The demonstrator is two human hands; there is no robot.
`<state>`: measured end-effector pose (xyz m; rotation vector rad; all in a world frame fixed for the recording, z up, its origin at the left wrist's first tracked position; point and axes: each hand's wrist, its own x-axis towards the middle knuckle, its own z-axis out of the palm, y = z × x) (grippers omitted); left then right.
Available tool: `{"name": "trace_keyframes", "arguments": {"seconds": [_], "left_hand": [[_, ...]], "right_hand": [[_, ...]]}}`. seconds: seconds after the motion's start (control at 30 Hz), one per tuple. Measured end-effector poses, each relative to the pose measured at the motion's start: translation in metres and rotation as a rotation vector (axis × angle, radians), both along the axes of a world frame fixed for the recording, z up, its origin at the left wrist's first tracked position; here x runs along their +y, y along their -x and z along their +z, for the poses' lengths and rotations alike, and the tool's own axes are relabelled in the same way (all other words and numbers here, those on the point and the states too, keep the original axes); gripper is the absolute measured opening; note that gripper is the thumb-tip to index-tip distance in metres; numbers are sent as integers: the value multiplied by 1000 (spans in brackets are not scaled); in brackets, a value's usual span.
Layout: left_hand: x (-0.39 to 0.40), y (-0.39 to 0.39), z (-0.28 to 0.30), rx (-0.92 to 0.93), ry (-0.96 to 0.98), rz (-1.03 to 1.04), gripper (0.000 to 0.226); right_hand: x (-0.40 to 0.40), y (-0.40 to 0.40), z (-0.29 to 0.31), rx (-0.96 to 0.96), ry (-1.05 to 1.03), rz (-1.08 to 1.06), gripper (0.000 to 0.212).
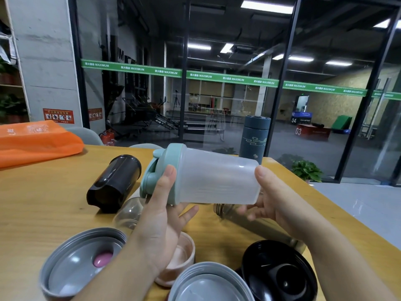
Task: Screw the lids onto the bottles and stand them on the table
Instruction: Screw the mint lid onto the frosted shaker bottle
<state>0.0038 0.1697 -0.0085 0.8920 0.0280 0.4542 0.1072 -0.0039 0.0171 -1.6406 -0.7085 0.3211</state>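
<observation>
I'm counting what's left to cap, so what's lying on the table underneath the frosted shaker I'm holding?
Under the frosted shaker: a clear bottle at left and a brownish bottle at right, both on their sides without lids. The left hand and right hand cover parts of both.

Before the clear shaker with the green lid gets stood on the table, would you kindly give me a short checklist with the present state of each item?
1. Mint-green lid sits on the frosted clear plastic shaker bottle: ok.
2. Lid fully tightened: cannot tell.
3. Grip secure: left hand at the lid end, right hand at the base: ok.
4. Bottle upright: not ok, it is held sideways above the table.
5. Free standing spot on the wooden table: ok, bare wood left of the lying black bottle.
6. Dark blue-grey flask already standing with its lid on: ok.
</observation>
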Motion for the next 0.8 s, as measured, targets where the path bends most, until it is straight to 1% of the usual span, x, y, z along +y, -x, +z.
{"name": "trace_keyframes", "arguments": {"seconds": [0.07,0.17,0.27,0.4,0.53,0.63,0.73,0.8], "left_hand": [[0,0,1,2,17,7,66],[-1,1,3,9,42,12,64],[0,1,3,17,49,12,63],[0,1,1,25,39,0,68],[2,0,0,6,37,-25,81],[2,0,0,-4,46,-43,78],[3,-1,-1,-16,82,-41,68],[3,-1,-1,-18,106,-47,70]], "right_hand": [[-2,2,2,-67,-36,31,69],[-3,3,3,-139,-59,44,78],[-4,4,4,-176,-68,31,75],[-5,5,4,-200,-36,-30,70],[-3,5,3,-221,-21,-55,64],[-3,4,3,-231,0,-77,63],[-2,5,3,-244,17,-93,61],[-2,6,4,-261,29,-109,61]]}}
